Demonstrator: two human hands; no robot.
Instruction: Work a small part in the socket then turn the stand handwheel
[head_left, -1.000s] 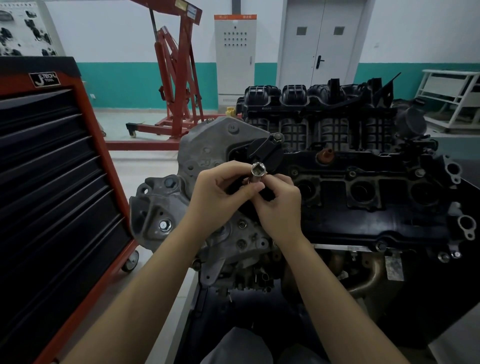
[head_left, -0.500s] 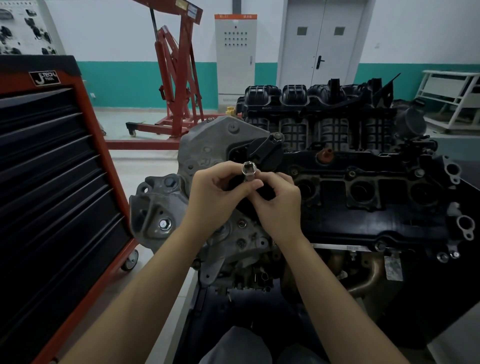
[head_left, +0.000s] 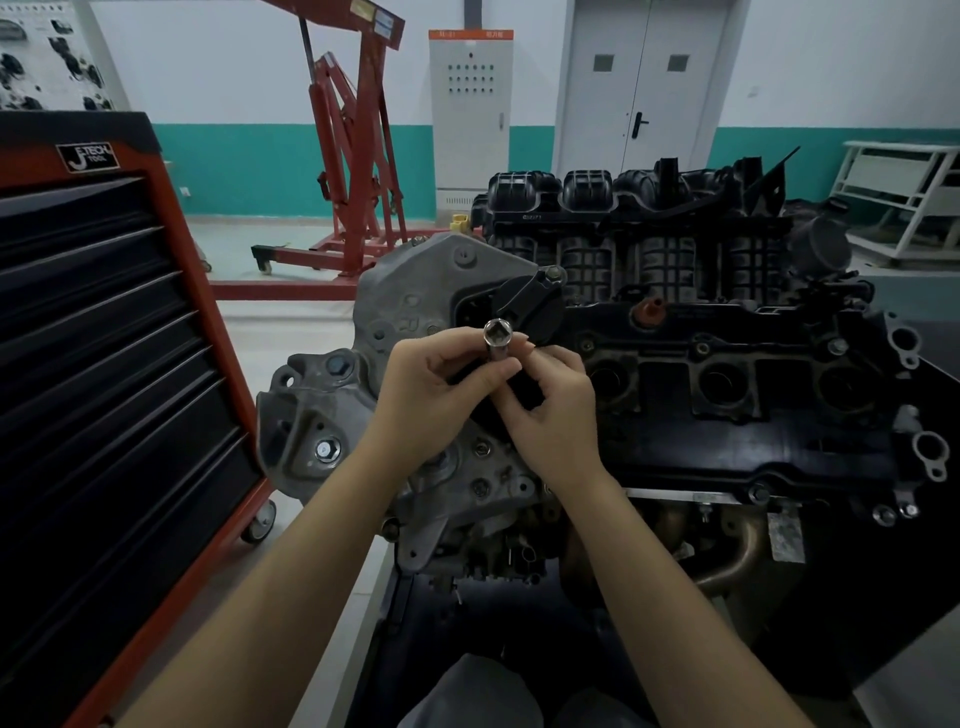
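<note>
A chrome socket (head_left: 497, 338) stands upright between my hands, its square drive hole facing up. My left hand (head_left: 436, 392) pinches its shaft between thumb and fingers. My right hand (head_left: 551, 410) curls its fingers at the socket's lower end, which is hidden behind them. Both hands hover over the left end of a car engine (head_left: 727, 384), in front of its grey timing cover (head_left: 415, 296) and a black round cap (head_left: 535, 306).
A red and black tool cabinet (head_left: 104, 364) on castors stands close on the left. A red engine crane (head_left: 358, 156) and a grey electrical cabinet (head_left: 470, 109) stand at the back, by a grey double door (head_left: 644, 83). A white rack (head_left: 904, 192) is at far right.
The socket has shifted a little to the left and risen out of my fingers, so more of its shaft shows. My hands stay together over the engine.
</note>
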